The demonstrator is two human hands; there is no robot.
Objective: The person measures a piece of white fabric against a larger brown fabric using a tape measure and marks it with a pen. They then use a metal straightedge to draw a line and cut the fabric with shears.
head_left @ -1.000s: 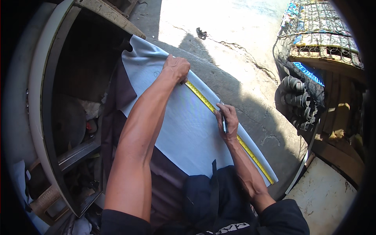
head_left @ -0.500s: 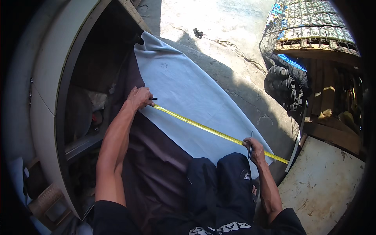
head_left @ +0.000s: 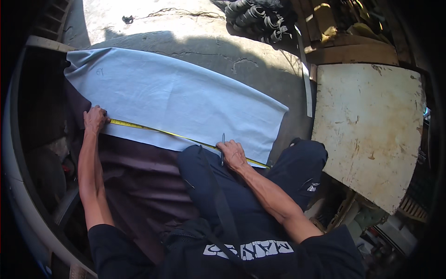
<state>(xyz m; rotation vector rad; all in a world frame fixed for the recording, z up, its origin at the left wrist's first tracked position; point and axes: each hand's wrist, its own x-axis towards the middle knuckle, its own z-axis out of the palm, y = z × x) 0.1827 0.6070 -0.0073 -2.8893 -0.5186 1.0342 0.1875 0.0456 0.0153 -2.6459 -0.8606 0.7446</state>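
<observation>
Folded-back sheet material lies in front of me, its pale blue-grey side [head_left: 186,88] up over the dark brown side [head_left: 134,167]. My left hand [head_left: 96,119] presses at the fold's left end, fingers closed on the end of a yellow tape measure [head_left: 162,132]. The tape runs rightward along the near part of the pale side, passing under my right hand [head_left: 233,155]. That hand is closed round a slim grey pen [head_left: 223,138] held upright, its fingers on the tape. Beyond it, the tape goes on toward my right knee, where its far part is hidden.
At left stands an open cabinet-like frame [head_left: 16,153] with a dark inside. A stained pale board [head_left: 367,135] lies at right, beside a thin white strip [head_left: 304,76]. Dark bundled items [head_left: 258,18] and wooden pieces [head_left: 353,51] are at the back, on cracked concrete [head_left: 186,32].
The view has swung right, so the scene sits further left. My knees have spread apart. The tape now lies nearer the fold, and my right hand has shifted left along the material.
</observation>
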